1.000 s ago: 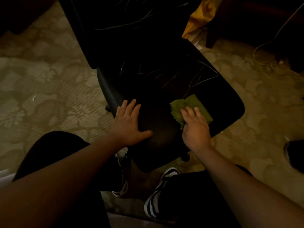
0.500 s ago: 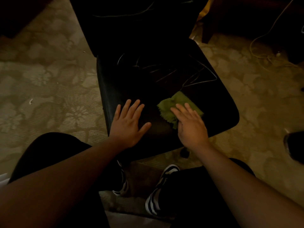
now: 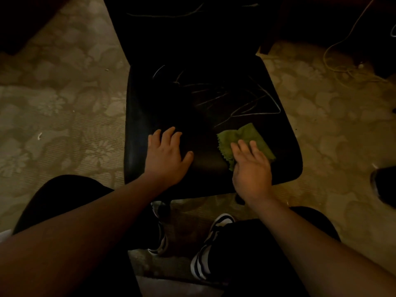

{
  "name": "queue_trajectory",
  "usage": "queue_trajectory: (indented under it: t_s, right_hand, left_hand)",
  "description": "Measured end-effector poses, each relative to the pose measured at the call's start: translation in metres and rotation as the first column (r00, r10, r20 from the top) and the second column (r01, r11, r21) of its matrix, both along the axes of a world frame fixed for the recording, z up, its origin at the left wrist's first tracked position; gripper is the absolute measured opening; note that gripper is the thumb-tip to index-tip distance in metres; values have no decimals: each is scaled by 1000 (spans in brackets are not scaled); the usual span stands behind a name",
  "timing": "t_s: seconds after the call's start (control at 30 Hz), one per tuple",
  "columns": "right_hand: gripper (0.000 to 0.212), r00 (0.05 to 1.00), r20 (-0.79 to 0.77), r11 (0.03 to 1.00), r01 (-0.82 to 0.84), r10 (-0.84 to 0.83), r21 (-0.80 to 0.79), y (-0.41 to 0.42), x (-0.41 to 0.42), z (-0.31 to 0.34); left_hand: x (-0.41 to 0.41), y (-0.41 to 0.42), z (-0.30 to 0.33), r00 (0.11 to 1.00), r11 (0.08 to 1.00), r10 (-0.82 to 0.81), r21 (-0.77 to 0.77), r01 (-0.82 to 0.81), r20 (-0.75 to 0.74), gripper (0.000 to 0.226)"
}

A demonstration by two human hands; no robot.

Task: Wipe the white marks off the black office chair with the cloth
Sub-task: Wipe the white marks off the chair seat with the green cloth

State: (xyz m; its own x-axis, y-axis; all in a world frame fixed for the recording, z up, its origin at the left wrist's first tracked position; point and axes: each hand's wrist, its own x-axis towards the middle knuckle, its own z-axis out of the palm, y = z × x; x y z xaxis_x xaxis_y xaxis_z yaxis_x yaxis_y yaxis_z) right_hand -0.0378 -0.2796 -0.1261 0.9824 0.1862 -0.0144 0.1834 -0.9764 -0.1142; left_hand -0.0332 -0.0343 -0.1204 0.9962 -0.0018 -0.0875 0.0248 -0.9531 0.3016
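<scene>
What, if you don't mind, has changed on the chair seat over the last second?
The right hand, flat on the green cloth, slid it a little leftward and back again. Nothing was gripped or released. The left hand stayed pressed flat on the seat, and the white marks beyond the cloth remain.

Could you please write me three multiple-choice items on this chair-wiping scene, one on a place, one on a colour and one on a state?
1. Where does the cloth lie?
A. on the chair seat's front right part
B. on the carpet
C. over the backrest

2. What colour is the cloth?
A. white
B. green
C. red

3. How does the left hand stand?
A. curled round the cloth
B. lifted off the chair
C. flat on the seat, fingers spread

Key: 1 A, the cloth sits on the black seat under the right hand, just below the white marks. 2 B, it is plainly green. 3 C, its palm rests on the seat, apart from the cloth.
</scene>
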Motion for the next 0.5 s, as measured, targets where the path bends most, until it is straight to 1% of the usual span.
queue_trajectory:
  t_s: [0.1,0.17,0.3,0.37,0.43,0.5]
  right_hand:
    - [60,998,-37,997,-56,54,-50,18,-12,-2]
    - [62,993,-50,993,-105,103,-54,29,-21,-4]
    - [64,977,-64,978,-206,205,-16,27,-23,1]
    - [64,967,-81,971,-239,240,18,16,-18,4]
    - [62,976,-86,979,-194,199,62,1,-9,7]
    - [59,993,-73,992,-86,93,94,-17,0,7]
  left_hand:
    - [-7,-19,0,997,997,-79,-6,79,26,65]
    - [-12,-28,-2,995,995,-101,-20,101,19,66]
    - [-15,-22,-14,995,994,-96,-45,97,27,70]
    - [-14,-7,-19,991,990,-127,-49,129,47,73]
    - [-11,10,-22,983,984,-175,-21,176,54,73]
    - [-6,24,-22,977,978,-207,14,207,43,73]
